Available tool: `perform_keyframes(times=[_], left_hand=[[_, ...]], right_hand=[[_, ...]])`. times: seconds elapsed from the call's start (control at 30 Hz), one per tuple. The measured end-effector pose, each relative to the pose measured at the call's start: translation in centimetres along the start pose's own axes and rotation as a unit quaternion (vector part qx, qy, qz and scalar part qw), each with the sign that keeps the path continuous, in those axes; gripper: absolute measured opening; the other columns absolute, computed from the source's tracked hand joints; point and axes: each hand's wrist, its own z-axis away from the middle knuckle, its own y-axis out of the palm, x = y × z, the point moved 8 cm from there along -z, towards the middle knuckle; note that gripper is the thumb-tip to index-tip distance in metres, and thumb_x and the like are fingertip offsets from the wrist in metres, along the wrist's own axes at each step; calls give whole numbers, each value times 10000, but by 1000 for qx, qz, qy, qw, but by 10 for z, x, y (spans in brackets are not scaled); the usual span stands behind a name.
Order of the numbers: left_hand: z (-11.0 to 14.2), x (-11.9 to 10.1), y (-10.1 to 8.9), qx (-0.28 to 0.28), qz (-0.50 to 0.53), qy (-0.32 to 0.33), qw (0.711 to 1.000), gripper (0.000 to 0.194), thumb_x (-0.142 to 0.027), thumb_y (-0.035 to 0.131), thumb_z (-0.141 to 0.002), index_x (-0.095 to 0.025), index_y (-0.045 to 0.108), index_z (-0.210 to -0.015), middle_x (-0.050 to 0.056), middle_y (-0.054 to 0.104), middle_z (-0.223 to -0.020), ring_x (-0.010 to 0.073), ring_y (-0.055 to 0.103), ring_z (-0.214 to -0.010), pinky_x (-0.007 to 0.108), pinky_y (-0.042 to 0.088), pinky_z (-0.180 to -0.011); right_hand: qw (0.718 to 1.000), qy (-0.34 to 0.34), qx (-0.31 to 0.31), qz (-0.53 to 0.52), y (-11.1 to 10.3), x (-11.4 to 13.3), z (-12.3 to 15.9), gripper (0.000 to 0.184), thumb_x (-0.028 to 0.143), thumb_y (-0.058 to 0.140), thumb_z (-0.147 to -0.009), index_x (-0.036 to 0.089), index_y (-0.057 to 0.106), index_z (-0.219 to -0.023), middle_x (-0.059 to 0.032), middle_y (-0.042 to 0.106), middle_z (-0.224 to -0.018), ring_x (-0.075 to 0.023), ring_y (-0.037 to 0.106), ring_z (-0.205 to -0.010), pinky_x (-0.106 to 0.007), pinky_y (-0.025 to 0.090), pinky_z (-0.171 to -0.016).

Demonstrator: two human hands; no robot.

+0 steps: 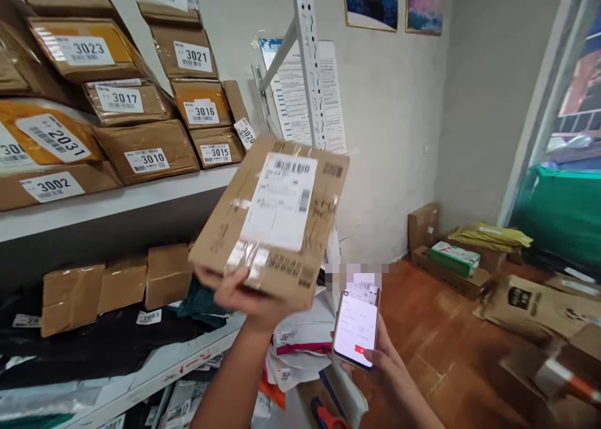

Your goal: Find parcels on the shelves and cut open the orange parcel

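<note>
My left hand grips the lower edge of a flat brown cardboard parcel, held up at chest height with its white barcode label facing me. My right hand holds a smartphone just below and to the right of the parcel; its lit white screen shows a red button. The fingers of both hands are wrapped round what they hold.
A white shelf rack on the left carries numbered brown parcels above, with small boxes and black bags below. A perforated upright stands behind the parcel. Cartons and flattened cardboard lie on the wooden floor at right, next to a green bin.
</note>
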Motion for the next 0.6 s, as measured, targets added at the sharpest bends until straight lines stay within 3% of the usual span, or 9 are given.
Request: perform_keyframes(times=[0.07,0.23,0.37,0.47,0.6], left_hand=[[-7,-51,45,3,34,121,992,850,-550,737,-339,-347,255,-1009,19,222,-1414,365,183,-1389,534,246,-1113],[-19,-107,142,3,-52,112,992,860,-547,782,-463,-245,343,-1138,158,-7,-1454,381,99,-1403,502,229,-1119],[-24,-120,189,-5,-130,35,991,805,-535,781,-521,-206,428,-1165,179,-23,-1447,435,44,-1380,598,112,-1105],[-32,-120,210,-5,-162,-22,987,818,-513,797,-538,-231,429,-1213,164,-24,-1465,441,-7,-1382,642,78,-1085],[-57,-118,235,4,-198,-49,979,868,-537,815,-530,-267,409,-1248,154,31,-1484,417,-28,-1397,632,70,-1092]], right_hand=[[1000,1,-19,-6,-25,23,-4,1011,265,723,-643,370,134,-1458,-103,542,-1330,-336,639,-986,-426,560,-644],[997,5,-81,-7,-82,66,-9,945,297,748,-587,381,290,-1410,-100,548,-1323,-353,646,-936,-434,556,-597],[993,10,-111,33,-118,87,-11,987,340,778,-539,368,303,-1405,-110,580,-1261,-357,645,-910,-435,551,-584],[991,18,-121,62,-138,96,-14,966,376,775,-522,383,332,-1380,-105,570,-1268,-352,648,-903,-454,549,-598],[989,26,-126,79,-155,96,-20,926,415,774,-503,406,371,-1337,-94,516,-1330,-369,639,-943,-468,551,-594]])
